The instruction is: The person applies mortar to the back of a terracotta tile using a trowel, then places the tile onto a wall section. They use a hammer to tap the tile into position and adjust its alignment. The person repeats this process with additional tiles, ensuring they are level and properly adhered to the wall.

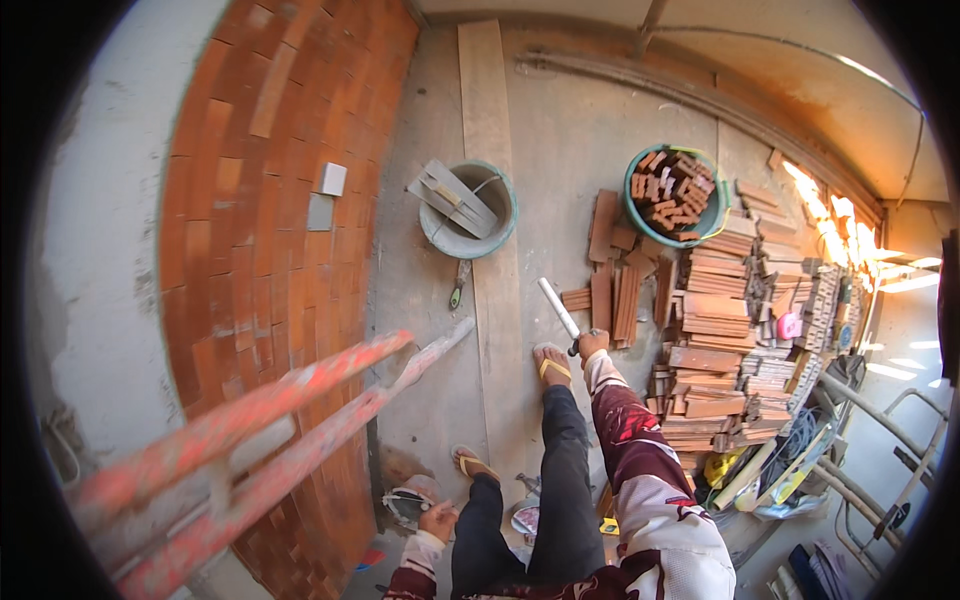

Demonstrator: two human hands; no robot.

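In the head view, the person is looking steeply down along their own dark trouser legs, and the right hand (592, 343) is reaching out at arm's length with its fingers curling shut around the dark handle of a long tool with a pale flat blade (558, 306), which is angling up and away from the knuckles toward the long pale wooden plank (490, 190) lying on the grey concrete floor (570, 140). The grip looks firm and low on the handle, probably so that the blade stays steady at full reach. Just beyond the fingertips, loose reddish clay brick strips (618, 290) are lying scattered, and further to the outer side of that hand, tall stacks of the same strips (715, 350) are standing within easy reach. A green round basin heaped with brick offcuts (675, 195) is sitting past the blade tip, and a grey round bucket holding flat grey pieces (467, 208) is resting on the plank. The left hand (437, 520) is hanging low by the thigh, close to a small whitish object (404, 503); whether its fingers are gripping it I cannot tell. Away from that hand, a red-painted ladder (260, 430) is leaning against the wall clad in reddish brick strips (270, 200).
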